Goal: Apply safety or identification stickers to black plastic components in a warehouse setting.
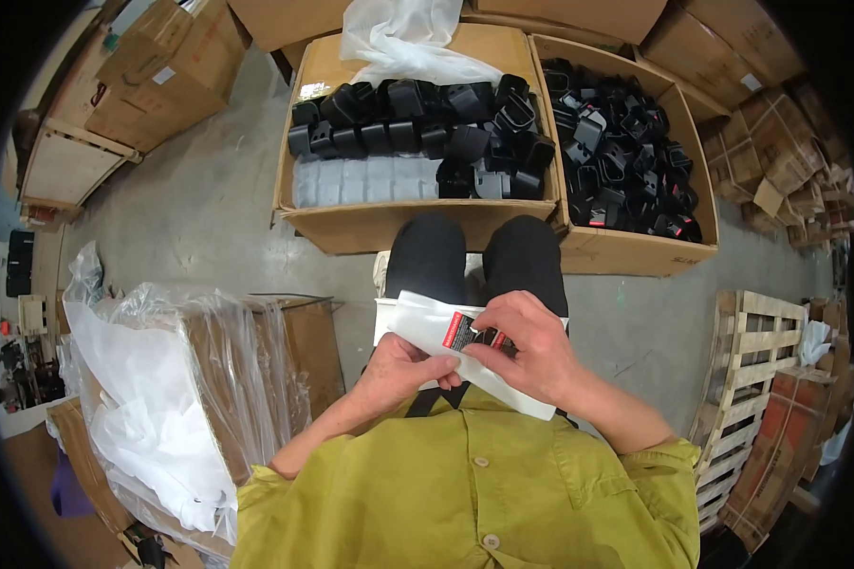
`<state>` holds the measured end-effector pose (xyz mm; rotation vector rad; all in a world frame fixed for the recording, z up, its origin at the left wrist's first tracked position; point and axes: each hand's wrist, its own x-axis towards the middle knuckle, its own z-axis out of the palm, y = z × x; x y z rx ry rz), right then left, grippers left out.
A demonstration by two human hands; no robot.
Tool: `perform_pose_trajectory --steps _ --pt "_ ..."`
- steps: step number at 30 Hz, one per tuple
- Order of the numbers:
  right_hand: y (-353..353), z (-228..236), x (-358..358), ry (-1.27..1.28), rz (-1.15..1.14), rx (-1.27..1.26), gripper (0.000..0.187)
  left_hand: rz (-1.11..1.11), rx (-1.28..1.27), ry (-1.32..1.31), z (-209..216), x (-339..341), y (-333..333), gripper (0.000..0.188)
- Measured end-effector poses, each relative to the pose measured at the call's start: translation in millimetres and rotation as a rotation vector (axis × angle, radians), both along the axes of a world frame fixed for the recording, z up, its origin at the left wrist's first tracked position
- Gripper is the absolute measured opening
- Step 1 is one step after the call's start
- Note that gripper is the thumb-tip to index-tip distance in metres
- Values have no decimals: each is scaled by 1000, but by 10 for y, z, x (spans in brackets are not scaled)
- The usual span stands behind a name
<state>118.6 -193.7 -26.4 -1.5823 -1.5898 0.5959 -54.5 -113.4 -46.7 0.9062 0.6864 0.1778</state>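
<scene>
A white backing sheet [421,316] slants across my lap, bearing black labels with red ends [457,331]. My left hand [406,366] grips the lower left edge of this sheet, thumb laid on top. Bent over the sheet's right half is my right hand [533,349], its thumb and forefinger pinched at a label. The fingers partly cover that label, so I cannot tell how far it is off the sheet.
Ahead of my knees stands an open carton [399,218] with rows of black plastic parts [375,138] over clear packing [365,180]. Another carton [636,252] of loose black parts adjoins it. A plastic-lined box [315,346] is at left, a wooden pallet [745,379] at right.
</scene>
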Motion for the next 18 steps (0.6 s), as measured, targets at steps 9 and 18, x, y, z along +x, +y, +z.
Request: perform_pose_trajectory --steps 9,18 --pt "-66 -29 -40 178 65 -160 21 -36 -58 25 77 26 18 14" --pt "-21 7 -74 3 149 34 12 -117 -4 -21 86 14 -4 15"
